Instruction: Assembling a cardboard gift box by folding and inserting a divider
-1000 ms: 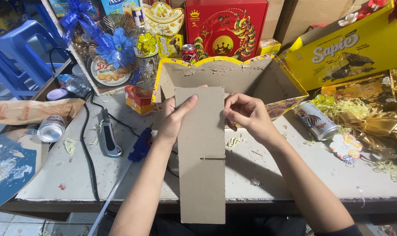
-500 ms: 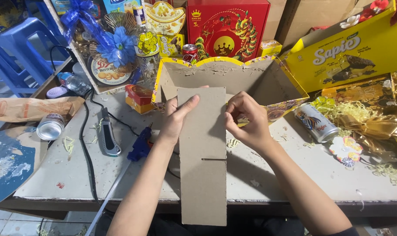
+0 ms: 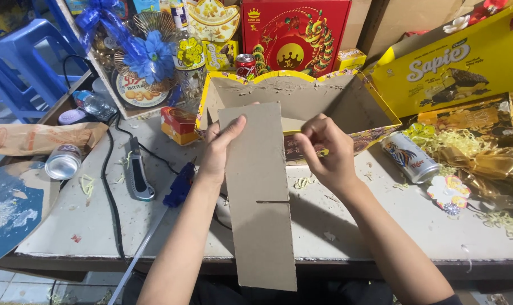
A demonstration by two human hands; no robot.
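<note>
Cardboard strip (image 3: 259, 197), long and grey-brown, stands on end over the near edge of the desk (image 3: 352, 226), its upper half gripped from both sides. On the left hand (image 3: 219, 149) the thumb lies flat across the front near the top corner, while the other fingers are tucked behind the strip, so only their tips peek out along its left edge. The right hand (image 3: 327, 149) has its fingers curled and pinching the right edge; how many actually touch the card I cannot make out, since the knuckles cover the contact. A short slit cuts in from the right edge about halfway down. The strip's lower end hangs past the desk front and hides what lies beneath.

Just behind it sits an open tray-like box (image 3: 301, 93) with a yellow scalloped rim, its floor partly blocked by the strip. Left of the forearm lie a utility knife (image 3: 138, 175) and a blue glue gun (image 3: 180, 186), partly hidden by the arm. A drink can (image 3: 409, 158) lies on its side to the right.
</note>
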